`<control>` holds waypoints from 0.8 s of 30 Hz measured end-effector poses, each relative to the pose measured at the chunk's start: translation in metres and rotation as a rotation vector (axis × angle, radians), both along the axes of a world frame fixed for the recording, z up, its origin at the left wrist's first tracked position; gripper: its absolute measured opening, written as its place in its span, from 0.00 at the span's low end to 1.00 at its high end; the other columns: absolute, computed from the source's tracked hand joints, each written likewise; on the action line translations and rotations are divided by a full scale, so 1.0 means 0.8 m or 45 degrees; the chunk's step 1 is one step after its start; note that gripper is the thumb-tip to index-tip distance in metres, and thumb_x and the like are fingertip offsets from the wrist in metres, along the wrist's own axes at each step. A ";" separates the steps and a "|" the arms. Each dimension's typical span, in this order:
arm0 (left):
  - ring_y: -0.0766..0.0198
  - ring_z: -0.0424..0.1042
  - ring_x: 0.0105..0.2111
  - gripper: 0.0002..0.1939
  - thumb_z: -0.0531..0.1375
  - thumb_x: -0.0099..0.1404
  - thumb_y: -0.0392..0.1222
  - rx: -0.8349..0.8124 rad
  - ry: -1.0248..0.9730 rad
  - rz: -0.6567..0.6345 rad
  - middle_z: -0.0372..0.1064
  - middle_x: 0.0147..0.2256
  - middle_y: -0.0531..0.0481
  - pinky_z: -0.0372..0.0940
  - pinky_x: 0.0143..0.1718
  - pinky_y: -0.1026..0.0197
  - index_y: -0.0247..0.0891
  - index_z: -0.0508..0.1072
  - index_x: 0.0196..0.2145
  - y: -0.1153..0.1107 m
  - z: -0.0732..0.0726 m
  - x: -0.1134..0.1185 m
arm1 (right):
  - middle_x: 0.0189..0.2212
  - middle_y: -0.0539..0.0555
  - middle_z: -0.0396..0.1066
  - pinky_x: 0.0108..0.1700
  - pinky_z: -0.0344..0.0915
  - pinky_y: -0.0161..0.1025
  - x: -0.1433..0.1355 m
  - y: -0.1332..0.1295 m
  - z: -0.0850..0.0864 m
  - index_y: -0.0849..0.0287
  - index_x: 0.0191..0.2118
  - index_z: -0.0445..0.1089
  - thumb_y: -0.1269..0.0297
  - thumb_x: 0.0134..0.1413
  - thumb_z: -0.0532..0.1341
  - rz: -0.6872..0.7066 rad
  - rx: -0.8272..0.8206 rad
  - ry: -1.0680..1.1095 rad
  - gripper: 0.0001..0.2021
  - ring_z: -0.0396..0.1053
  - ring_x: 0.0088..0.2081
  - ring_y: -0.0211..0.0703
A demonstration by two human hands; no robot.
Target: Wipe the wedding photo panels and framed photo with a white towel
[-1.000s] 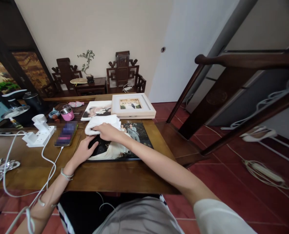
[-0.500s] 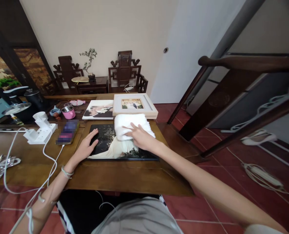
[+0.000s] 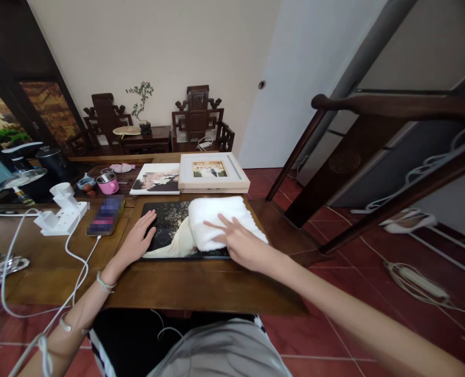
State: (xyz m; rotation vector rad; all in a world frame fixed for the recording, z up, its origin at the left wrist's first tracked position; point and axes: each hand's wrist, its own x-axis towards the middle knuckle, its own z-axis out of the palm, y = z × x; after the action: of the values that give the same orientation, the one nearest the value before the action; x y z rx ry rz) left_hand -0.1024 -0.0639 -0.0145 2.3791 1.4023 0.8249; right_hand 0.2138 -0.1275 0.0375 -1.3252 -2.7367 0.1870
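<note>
A dark photo panel [image 3: 169,230] with a pale flowing dress printed on it lies flat on the wooden table [image 3: 169,285]. At its left edge my left hand [image 3: 140,235] rests with the fingers stretched out, holding nothing. My right hand [image 3: 240,242] presses a folded white towel [image 3: 211,217] down on the right part of the panel. Two of its fingers are spread over the towel; the others are bent or hidden. The towel covers much of the panel's right side.
Behind the panel lie a pale framed picture [image 3: 232,170] and a white-edged photo board [image 3: 157,180]. To the left are a phone [image 3: 106,214], a white power strip [image 3: 62,219], cables and a pink cup [image 3: 107,183]. A dark wooden chair [image 3: 334,157] stands at the right.
My right hand has slid the towel toward me and to the right over the panel. My left hand has stayed at the panel's left edge.
</note>
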 end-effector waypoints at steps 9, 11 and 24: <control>0.57 0.51 0.64 0.26 0.46 0.70 0.49 -0.016 -0.014 0.000 0.54 0.63 0.41 0.46 0.65 0.46 0.36 0.61 0.60 -0.002 0.003 0.001 | 0.65 0.53 0.50 0.60 0.50 0.69 0.003 0.085 0.002 0.55 0.59 0.65 0.88 0.40 0.47 -0.066 0.044 -0.013 0.39 0.40 0.66 0.62; 0.57 0.51 0.64 0.26 0.46 0.70 0.49 -0.015 -0.015 -0.001 0.54 0.63 0.41 0.46 0.65 0.46 0.36 0.61 0.60 -0.001 0.002 0.001 | 0.65 0.54 0.50 0.60 0.48 0.70 0.002 0.065 0.001 0.58 0.57 0.66 0.88 0.39 0.47 -0.063 0.048 -0.022 0.38 0.38 0.67 0.63; 0.56 0.50 0.65 0.26 0.46 0.70 0.49 -0.021 0.012 -0.028 0.53 0.64 0.40 0.45 0.65 0.45 0.34 0.61 0.60 0.001 0.002 0.000 | 0.65 0.45 0.50 0.64 0.45 0.64 0.022 -0.080 -0.006 0.51 0.43 0.75 0.86 0.32 0.48 0.004 -0.056 0.165 0.33 0.36 0.67 0.53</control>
State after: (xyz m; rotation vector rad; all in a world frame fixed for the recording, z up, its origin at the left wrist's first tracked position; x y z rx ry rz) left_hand -0.1022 -0.0634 -0.0127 2.3850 1.3791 0.7946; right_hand 0.2314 -0.1912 0.0328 -1.2721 -2.6414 0.3235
